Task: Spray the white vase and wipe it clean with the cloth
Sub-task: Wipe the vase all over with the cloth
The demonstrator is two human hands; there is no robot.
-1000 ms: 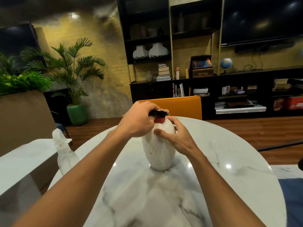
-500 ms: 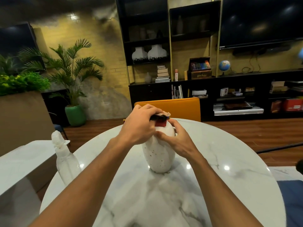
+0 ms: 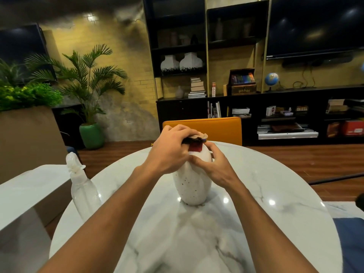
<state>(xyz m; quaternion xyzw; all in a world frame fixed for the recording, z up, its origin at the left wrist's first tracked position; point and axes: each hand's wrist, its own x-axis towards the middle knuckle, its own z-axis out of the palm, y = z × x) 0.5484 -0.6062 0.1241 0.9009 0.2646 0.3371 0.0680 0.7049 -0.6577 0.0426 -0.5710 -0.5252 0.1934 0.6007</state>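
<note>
A white speckled vase [image 3: 192, 187] stands upright near the middle of the round marble table [image 3: 256, 223]. My left hand [image 3: 171, 152] presses a dark and red cloth [image 3: 195, 143] onto the vase's top and left shoulder. My right hand [image 3: 214, 166] wraps the vase's right shoulder, thumb on the front, steadying it. The vase's mouth is hidden under the cloth. A clear spray bottle [image 3: 82, 192] stands on the table's left edge, apart from both hands.
An orange chair back [image 3: 216, 127] sits right behind the table. A lower white marble surface [image 3: 27, 194] lies at the left. A green potted palm [image 3: 91, 134], planter box and dark shelving stand beyond. A blue seat [image 3: 352, 241] shows at the right edge.
My left hand has slid the cloth a little over the vase's top. My right hand keeps its hold on the shoulder. The vase and bottle have stayed put.
</note>
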